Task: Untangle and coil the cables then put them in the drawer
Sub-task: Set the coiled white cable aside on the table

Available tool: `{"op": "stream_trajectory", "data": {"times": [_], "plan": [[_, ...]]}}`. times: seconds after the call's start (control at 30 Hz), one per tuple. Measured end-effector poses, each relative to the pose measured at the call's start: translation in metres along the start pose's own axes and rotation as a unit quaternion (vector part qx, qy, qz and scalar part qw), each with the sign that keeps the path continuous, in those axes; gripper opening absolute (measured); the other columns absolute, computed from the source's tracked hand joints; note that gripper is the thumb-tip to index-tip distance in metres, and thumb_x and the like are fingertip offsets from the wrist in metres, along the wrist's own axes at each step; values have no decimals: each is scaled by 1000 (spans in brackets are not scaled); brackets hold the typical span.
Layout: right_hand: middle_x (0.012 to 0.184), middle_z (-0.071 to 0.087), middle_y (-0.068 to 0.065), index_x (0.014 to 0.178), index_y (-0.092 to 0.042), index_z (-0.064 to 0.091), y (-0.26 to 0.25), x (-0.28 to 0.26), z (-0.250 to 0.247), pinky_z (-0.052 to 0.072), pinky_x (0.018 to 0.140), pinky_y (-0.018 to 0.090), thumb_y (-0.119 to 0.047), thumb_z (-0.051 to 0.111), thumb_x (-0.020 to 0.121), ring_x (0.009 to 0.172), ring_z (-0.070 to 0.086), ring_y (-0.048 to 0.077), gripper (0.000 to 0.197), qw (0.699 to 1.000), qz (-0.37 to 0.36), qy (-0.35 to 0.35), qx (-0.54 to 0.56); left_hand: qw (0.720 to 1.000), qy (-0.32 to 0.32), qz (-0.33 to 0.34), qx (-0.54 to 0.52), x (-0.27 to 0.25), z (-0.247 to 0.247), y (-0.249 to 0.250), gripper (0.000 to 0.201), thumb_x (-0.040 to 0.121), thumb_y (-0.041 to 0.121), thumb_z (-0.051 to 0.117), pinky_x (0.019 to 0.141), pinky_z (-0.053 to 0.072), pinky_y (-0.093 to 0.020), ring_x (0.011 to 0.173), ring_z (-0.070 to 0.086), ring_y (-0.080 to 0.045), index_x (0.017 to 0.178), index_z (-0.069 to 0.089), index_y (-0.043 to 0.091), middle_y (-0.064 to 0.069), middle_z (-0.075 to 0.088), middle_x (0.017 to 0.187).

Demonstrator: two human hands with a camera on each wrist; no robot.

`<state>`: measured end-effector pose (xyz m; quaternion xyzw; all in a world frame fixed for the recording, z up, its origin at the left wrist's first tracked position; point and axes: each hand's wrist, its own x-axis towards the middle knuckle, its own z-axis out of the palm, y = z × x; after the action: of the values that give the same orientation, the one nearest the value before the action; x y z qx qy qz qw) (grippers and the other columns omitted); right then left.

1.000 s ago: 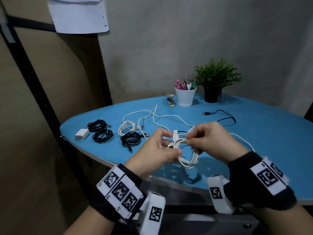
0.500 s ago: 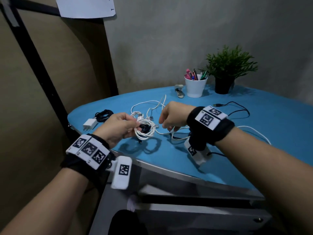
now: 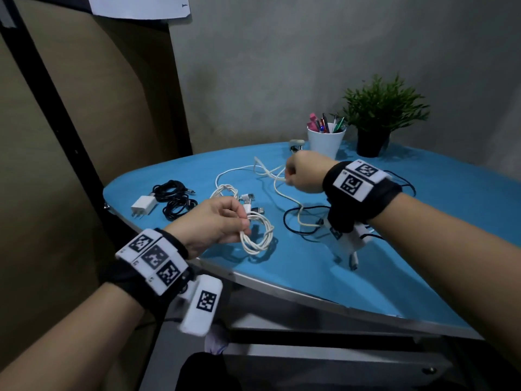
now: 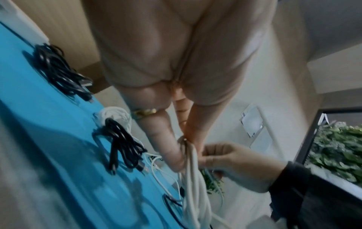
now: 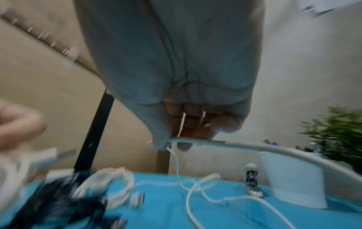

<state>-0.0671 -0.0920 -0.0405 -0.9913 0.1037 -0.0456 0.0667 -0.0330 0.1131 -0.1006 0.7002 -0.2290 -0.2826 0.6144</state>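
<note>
Left hand (image 3: 210,221) grips white coil (image 3: 258,235) — right hand (image 3: 304,176) pinches loose white cable (image 3: 284,193).

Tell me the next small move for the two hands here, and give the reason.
Probably set the coiled white cable down beside the finished coils. The left hand grips it already wound, above the blue table, while the right hand pinches a loose white cable that sprawls uncoiled across a black one. Winding that likely needs both hands free.

Both bare forearms wear black wristbands (image 3: 363,193) topped with white square-coded marker tags (image 3: 155,256); a white camera pod (image 3: 201,304) hangs beneath each wrist.
</note>
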Motion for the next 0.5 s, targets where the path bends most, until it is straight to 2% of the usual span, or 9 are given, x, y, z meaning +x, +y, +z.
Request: {"op": "stream_trajectory", "data": {"times": [0.07,0.13,0.23,0.3,0.33,0.4,0.43,0.5], "plan": [[96,66,14,91,-8,64,11,-5,-11,41,73,28,-14,50,92,96,60,31,16,995,24,67,70,1000,12,-2,16,10,10,1,17,86,-8,58,63,58,-22,62,66,-11,76,57,6,-4,61,64],[91,64,10,87,-10,62,21,-14,-19,43,75,28,-15,52,91,94,59,28,12,979,52,135,145,999,48,-3,20,22,20,2,17,87,-6,58,64,56,-21,59,64,-8,75,59,6,-6,62,69],[95,69,11,86,-11,59,39,-26,-28,49,84,33,-17,50,90,94,61,28,11,931,82,268,236,996,78,-14,43,37,33,4,14,88,-5,57,61,54,-17,67,61,-12,80,62,5,-9,63,82],[90,69,10,82,-17,54,50,-35,-37,53,83,42,-18,50,90,85,65,26,8,886,82,346,299,989,74,-20,128,44,38,6,12,87,0,60,62,53,-19,72,59,-14,97,65,4,-14,64,96],[85,69,8,80,-20,53,53,-42,-43,55,79,46,-17,50,89,78,65,24,10,862,74,371,338,975,69,-17,210,46,38,8,21,87,6,63,69,51,-21,79,59,-15,107,66,8,-12,63,106],[80,69,8,77,-24,51,60,-55,-54,57,72,45,-14,51,90,65,64,19,16,825,42,399,398,923,52,-17,380,47,38,15,35,86,20,66,84,40,-21,105,57,-18,121,62,19,-4,59,124],[80,69,9,77,-25,51,61,-63,-58,58,71,43,-12,51,90,63,63,17,19,819,25,405,407,899,45,-17,436,46,39,19,39,86,25,65,88,36,-21,116,52,-18,124,59,23,-2,55,131],[80,70,9,75,-27,53,63,-75,-63,58,71,41,-14,53,88,63,64,17,19,822,-2,414,391,865,44,-8,499,44,42,26,41,88,31,62,95,34,-23,127,46,-19,128,56,25,-2,49,140]]}}
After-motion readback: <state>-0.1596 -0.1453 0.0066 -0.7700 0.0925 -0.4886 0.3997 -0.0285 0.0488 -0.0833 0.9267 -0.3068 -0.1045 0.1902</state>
